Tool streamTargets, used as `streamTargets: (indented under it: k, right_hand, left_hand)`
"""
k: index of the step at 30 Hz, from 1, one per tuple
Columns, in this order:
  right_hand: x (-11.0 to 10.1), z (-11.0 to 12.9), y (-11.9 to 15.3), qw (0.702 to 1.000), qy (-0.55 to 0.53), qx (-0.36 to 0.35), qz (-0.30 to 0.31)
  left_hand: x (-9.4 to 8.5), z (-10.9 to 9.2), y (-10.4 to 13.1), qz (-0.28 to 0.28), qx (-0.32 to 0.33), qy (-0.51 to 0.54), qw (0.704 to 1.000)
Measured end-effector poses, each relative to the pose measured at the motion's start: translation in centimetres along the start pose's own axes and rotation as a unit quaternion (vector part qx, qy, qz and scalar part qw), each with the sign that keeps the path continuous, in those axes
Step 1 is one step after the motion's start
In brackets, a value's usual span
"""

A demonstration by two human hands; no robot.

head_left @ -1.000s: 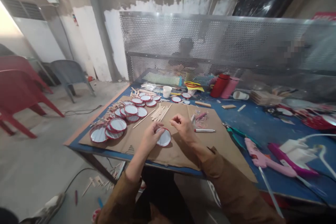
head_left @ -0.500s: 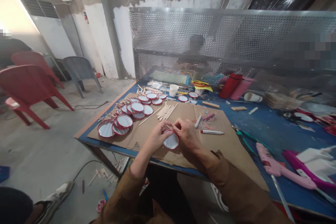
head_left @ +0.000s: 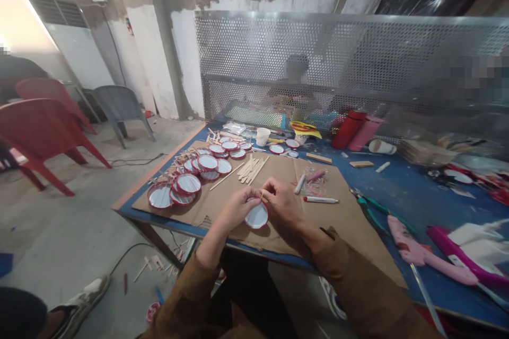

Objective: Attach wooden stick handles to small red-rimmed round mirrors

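A round white disc with a red rim [head_left: 256,216] hangs just over the cardboard, below my fingertips. My left hand [head_left: 238,205] pinches its upper edge between thumb and fingers. Closed beside it, my right hand [head_left: 281,202] pinches a thin yellowish piece [head_left: 263,195] at the disc's top edge; its exact kind is too small to tell. Just beyond my hands lie flat wooden sticks [head_left: 251,169]. Several similar red-rimmed discs [head_left: 188,183] are heaped to the left, with sticks among them.
A brown cardboard sheet [head_left: 338,228] covers part of the blue table [head_left: 397,185]. On it rest a marker [head_left: 321,200] and thread scraps. Pliers [head_left: 371,212] and a pink glue gun [head_left: 425,257] lie right. Behind stand a paper cup [head_left: 263,136], a red bottle [head_left: 349,130] and a perforated metal screen [head_left: 246,47].
The disc has shifted slightly left and down, and its face has turned a little. The yellowish piece now shows more clearly between my fingertips. Both hands stay close together.
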State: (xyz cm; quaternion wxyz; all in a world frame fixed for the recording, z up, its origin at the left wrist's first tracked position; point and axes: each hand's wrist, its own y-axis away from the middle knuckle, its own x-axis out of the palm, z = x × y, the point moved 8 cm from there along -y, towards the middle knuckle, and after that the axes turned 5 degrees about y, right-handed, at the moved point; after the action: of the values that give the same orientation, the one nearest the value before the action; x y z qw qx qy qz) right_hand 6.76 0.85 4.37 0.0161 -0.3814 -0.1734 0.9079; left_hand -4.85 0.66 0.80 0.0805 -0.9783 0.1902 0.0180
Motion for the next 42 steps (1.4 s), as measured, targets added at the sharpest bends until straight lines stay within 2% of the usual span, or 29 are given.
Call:
streamTargets:
  k: [3, 5, 7, 9, 13, 16, 19, 24, 28, 32, 36, 39, 42]
  right_hand:
    - [0.0, -2.1, -0.6, 0.981, -0.169, 0.099, -0.003]
    - [0.3, -3.3, -0.7, 0.944, -0.289, 0.158, 0.001]
    - [0.5, -3.8, -0.8, 0.916, -0.355, 0.187, 0.009]
    - [0.5, -3.5, -0.7, 0.923, -0.343, 0.17, 0.024]
    - [0.3, -1.0, -0.3, 0.974, -0.209, 0.063, 0.065]
    - [0.5, 0.3, 0.4, 0.985, -0.146, 0.018, 0.094]
    - [0.6, 1.0, 0.9, 0.985, -0.13, 0.022, 0.113]
    - [2.2, 1.1, 2.0, 0.965, -0.151, 0.091, 0.193]
    - [3.8, 0.2, 2.5, 0.938, -0.212, 0.142, 0.236]
    - [4.8, -1.0, 2.5, 0.919, -0.269, 0.169, 0.234]
    - [5.7, -2.2, 2.6, 0.887, -0.32, 0.219, 0.251]
    - [5.6, -3.1, 2.3, 0.87, -0.364, 0.253, 0.218]
    - [5.0, -2.9, 1.7, 0.868, -0.402, 0.234, 0.175]
  left_hand:
    - [0.1, 0.1, -0.2, 0.016, 0.001, -0.022, 1.0]
    - [0.2, 0.2, -0.4, 0.023, -0.003, -0.038, 0.999]
    - [0.1, 0.2, -0.5, 0.014, -0.004, -0.041, 0.999]
    - [-0.4, 0.2, -0.6, -0.016, -0.003, -0.038, 0.999]
    - [-1.6, 0.1, -0.5, -0.1, 0.003, -0.03, 0.995]
    - [-2.4, 0.4, -0.3, -0.164, 0.004, -0.015, 0.986]
    - [-3.2, 0.8, -0.1, -0.219, 0.021, 0.008, 0.975]
    - [-4.3, 1.7, 0.4, -0.286, 0.026, 0.05, 0.957]
    - [-4.9, 1.9, 0.8, -0.32, 0.028, 0.059, 0.945]
    - [-5.1, 2.2, 0.8, -0.326, 0.025, 0.088, 0.941]
    - [-5.1, 2.4, 0.8, -0.327, 0.029, 0.123, 0.937]
    - [-5.1, 2.2, 0.8, -0.325, 0.035, 0.119, 0.938]
    - [-4.8, 1.8, 0.7, -0.302, 0.04, 0.1, 0.947]
